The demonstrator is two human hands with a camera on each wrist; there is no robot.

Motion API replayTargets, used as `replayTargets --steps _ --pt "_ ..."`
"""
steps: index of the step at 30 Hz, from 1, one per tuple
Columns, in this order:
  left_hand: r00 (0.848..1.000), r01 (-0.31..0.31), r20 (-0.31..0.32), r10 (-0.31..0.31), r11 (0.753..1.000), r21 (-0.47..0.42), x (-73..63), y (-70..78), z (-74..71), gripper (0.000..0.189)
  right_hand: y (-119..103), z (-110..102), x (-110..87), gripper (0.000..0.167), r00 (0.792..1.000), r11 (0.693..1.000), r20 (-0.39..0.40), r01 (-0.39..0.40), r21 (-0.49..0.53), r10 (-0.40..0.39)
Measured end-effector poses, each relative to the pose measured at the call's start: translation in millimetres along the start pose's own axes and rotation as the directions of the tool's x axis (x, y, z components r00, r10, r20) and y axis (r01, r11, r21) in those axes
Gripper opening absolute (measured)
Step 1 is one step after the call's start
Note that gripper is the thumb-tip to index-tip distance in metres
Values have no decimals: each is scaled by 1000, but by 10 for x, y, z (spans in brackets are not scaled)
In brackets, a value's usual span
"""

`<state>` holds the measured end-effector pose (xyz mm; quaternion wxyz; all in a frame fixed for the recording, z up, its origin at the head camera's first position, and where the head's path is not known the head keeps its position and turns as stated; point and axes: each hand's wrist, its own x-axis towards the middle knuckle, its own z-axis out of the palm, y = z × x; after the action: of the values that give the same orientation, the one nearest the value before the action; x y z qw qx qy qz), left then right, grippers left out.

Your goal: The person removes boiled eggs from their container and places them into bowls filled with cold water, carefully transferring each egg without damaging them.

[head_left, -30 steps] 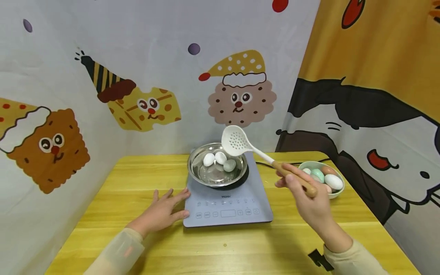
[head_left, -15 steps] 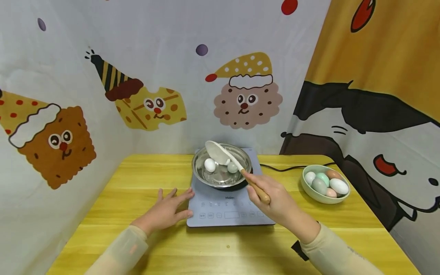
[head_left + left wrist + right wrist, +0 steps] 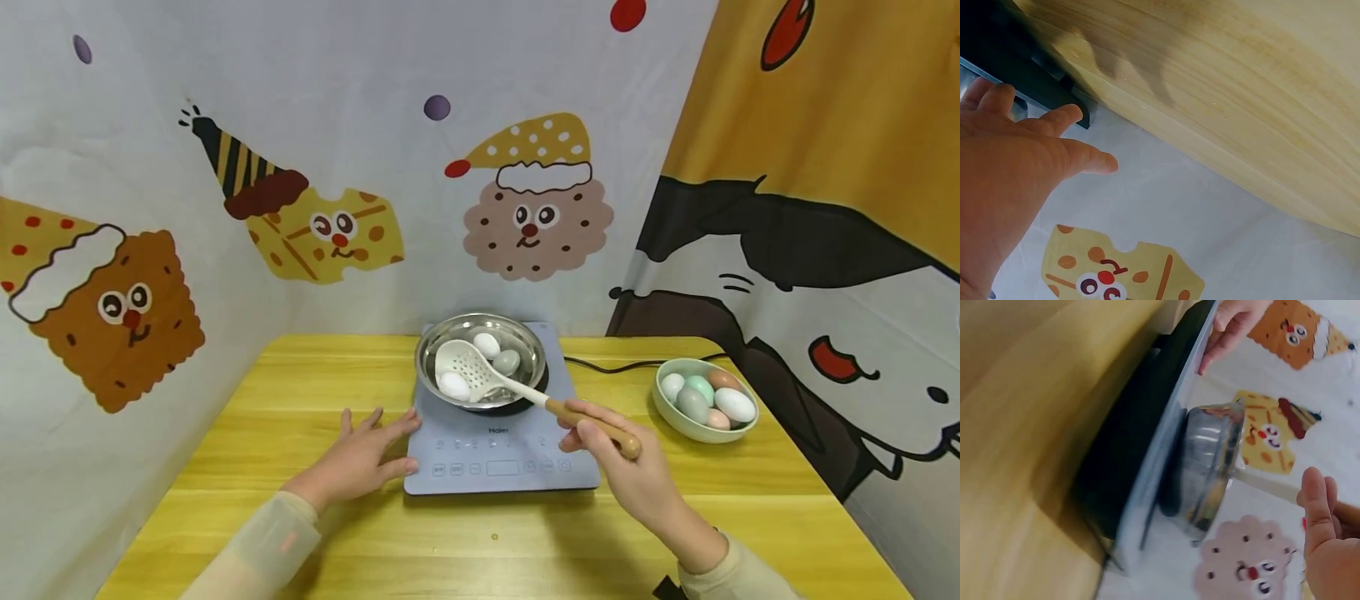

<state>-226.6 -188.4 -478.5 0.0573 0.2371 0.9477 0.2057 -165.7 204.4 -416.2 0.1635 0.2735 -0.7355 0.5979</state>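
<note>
My right hand point(image 3: 633, 471) grips the wooden handle of a white slotted spoon point(image 3: 467, 360). The spoon's perforated head is down inside a shiny metal basin point(image 3: 521, 335), which sits on a grey induction cooker point(image 3: 502, 483). One white egg point(image 3: 453, 386) lies at the front left of the basin, right at the lower edge of the spoon's head. Behind the spoon are a second white egg point(image 3: 487, 344) and a greyish egg point(image 3: 506, 362). With fingers spread, my left hand point(image 3: 360, 458) rests its fingertips at the cooker's left edge.
A pale green bowl point(image 3: 686, 425) of several white, green, brown and pink eggs stands on the right of the wooden table point(image 3: 337, 375). A black cable point(image 3: 622, 367) runs behind it. A cartoon-printed cloth point(image 3: 360, 100) hangs along the table's back edge.
My right hand has brought the slotted spoon from above the basin's right side down into it. The spoon's head has turned and moved to the front left egg. My left hand stays put.
</note>
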Motion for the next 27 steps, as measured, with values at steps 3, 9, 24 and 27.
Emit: replayTargets --steps 3,9,24,27 --pt "1000 4 2 -4 1000 -1 -1 4 21 72 58 -69 36 32 971 949 -56 -215 229 234" --pt "1000 3 11 -3 1000 -20 3 38 66 73 148 -211 77 38 869 757 -41 -405 513 493" --pt "1000 -14 10 14 1000 -6 64 102 19 72 -114 -1026 -4 36 898 667 -138 -201 718 418" --pt "1000 -17 9 17 1000 -7 74 109 1 73 -162 -1338 -97 38 893 670 -171 -175 722 417"
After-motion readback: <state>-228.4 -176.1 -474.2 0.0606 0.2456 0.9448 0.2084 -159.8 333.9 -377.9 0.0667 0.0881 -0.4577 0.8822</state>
